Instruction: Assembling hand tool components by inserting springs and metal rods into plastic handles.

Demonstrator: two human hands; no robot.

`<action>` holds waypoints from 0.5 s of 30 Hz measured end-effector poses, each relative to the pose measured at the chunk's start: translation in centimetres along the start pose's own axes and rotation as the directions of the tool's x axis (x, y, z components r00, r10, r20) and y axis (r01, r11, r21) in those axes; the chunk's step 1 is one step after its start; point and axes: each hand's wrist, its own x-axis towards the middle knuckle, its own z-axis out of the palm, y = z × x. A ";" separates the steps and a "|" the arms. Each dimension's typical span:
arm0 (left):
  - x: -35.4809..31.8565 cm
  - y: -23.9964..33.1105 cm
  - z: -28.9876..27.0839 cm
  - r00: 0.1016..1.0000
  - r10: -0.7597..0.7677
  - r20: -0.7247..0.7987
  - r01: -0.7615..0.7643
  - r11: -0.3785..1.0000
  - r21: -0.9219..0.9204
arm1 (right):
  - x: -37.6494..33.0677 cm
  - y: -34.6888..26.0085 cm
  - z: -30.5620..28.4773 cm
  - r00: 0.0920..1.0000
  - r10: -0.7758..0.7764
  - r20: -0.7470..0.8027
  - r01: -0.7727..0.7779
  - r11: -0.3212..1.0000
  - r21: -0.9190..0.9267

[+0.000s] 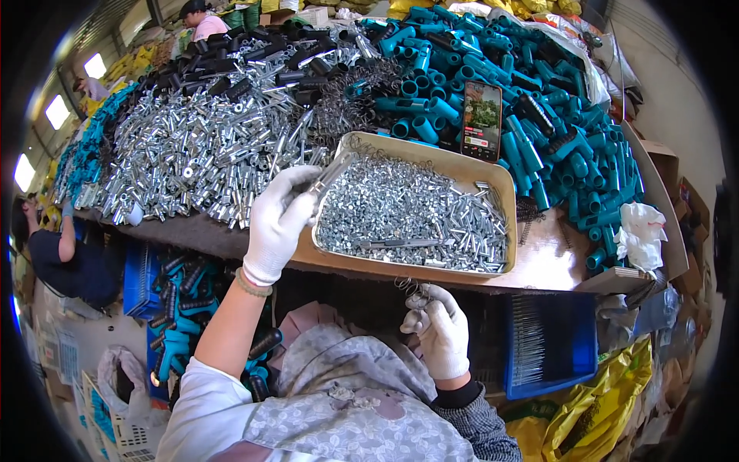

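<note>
My left hand (279, 219), in a white glove, is raised at the left edge of a tan tray (504, 189) and grips a shiny metal tube (329, 175) that points up and right. The tray holds several small silver metal parts (408, 208). My right hand (439, 327), also gloved, is low near my lap below the table's front edge and pinches a small wire spring (410, 289). Both hands are about a tray's width apart.
A heap of silver metal tubes (192, 154) lies left of the tray, black tubes (239, 58) behind it, coiled springs (358, 96) in the middle, teal plastic handles (508, 85) to the right. A phone (481, 121) leans on the handles. Blue crates (550, 339) sit below. Other people work at left.
</note>
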 end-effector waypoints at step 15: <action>-4.9 4.1 -1.1 0.942 -0.155 0.298 0.079 0.965 0.251 | -0.7 0.4 -1.2 0.994 0.095 0.060 -0.095 0.995 -0.009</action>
